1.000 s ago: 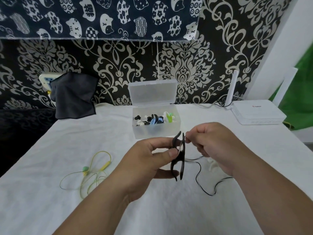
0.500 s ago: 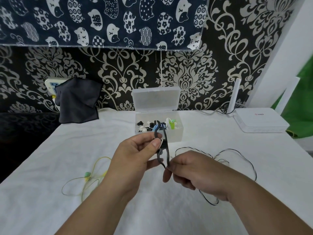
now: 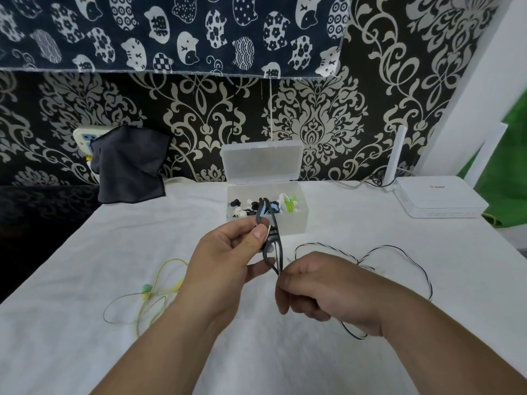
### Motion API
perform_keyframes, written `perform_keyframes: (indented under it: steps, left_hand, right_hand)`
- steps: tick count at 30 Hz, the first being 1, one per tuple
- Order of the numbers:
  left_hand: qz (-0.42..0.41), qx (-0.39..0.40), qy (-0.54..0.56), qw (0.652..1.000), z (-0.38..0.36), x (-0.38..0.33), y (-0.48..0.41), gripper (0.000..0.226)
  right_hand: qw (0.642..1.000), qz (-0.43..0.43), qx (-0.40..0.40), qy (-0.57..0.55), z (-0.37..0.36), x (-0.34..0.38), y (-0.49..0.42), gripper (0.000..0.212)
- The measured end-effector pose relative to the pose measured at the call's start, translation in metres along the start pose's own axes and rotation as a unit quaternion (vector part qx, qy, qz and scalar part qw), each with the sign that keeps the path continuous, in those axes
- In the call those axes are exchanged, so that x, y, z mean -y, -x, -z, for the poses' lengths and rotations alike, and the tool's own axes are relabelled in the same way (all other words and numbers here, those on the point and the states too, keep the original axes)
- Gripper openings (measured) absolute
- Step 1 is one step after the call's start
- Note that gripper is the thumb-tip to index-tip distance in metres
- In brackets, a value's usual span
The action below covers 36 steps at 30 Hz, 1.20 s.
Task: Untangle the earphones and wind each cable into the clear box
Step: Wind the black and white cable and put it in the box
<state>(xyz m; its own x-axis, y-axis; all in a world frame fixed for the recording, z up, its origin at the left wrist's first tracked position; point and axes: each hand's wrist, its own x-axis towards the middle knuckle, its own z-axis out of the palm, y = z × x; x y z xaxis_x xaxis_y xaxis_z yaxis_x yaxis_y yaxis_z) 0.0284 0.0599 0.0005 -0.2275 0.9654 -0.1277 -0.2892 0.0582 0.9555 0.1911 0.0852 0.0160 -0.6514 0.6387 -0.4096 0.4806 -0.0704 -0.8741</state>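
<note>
Lower than a second ago, pinches black cable with right hand just under the ear hooks, gripped by left hand in front of clear box. Risks knotting slack loops on the tablecloth if tugged hard.

The left hand pinches a wound bundle of black earphone cable between its thumb and fingers, above the white-covered bench. The right hand pinches the bundle's lower end, and the cable's loose part lies in wide loops on the bench to the right. Just behind stands the clear box, lid up, with earphones inside; yellow-green earphones lie to the left.
</note>
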Motion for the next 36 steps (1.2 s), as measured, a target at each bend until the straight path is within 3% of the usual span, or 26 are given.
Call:
perform_keyframes:
  steps: [6,10,13,17,19,23,26,29,33,36]
  left_hand:
    - [0.012,0.088,0.046,0.995,-0.002,-0.009,0.005,0.021]
    - [-0.005,0.061,0.047,0.997,-0.001,-0.006,0.003,0.034]
    - [-0.019,0.028,0.045,0.998,-0.002,-0.003,0.003,0.021]
    - [-0.121,-0.009,-0.171,0.978,0.001,0.003,0.001,0.019]
    - [-0.137,0.004,-0.230,0.964,0.001,0.002,0.002,0.025]
    - [-0.088,0.032,-0.286,0.954,0.002,0.003,0.003,0.022]
    - [-0.038,0.065,-0.242,0.967,0.000,0.001,0.008,0.021]
    - [-0.011,0.101,-0.216,0.971,-0.004,-0.004,0.012,0.021]
    - [0.014,0.129,-0.208,0.970,-0.006,-0.006,0.012,0.019]
    - [0.023,0.141,-0.196,0.970,-0.006,-0.006,0.012,0.018]
  right_hand:
    - [0.999,0.008,-0.011,-0.032,0.001,0.004,0.006,0.026]
    - [0.998,0.025,-0.006,-0.061,-0.003,0.008,0.005,0.032]
    - [0.995,0.030,0.009,-0.091,-0.002,0.006,0.005,0.035]
    - [0.993,0.051,0.011,-0.108,0.003,0.010,0.008,0.045]
    - [0.993,0.073,-0.024,-0.091,0.007,0.014,0.011,0.042]
    - [0.984,0.115,-0.131,0.016,0.020,0.019,0.016,0.029]
    - [0.967,0.130,-0.218,0.008,0.029,0.020,0.019,0.025]
    - [0.942,0.145,-0.295,0.070,0.030,0.017,0.017,0.026]
    - [0.914,0.157,-0.349,0.132,0.029,0.009,0.011,0.025]
    - [0.914,0.145,-0.363,0.109,0.031,0.005,0.007,0.023]
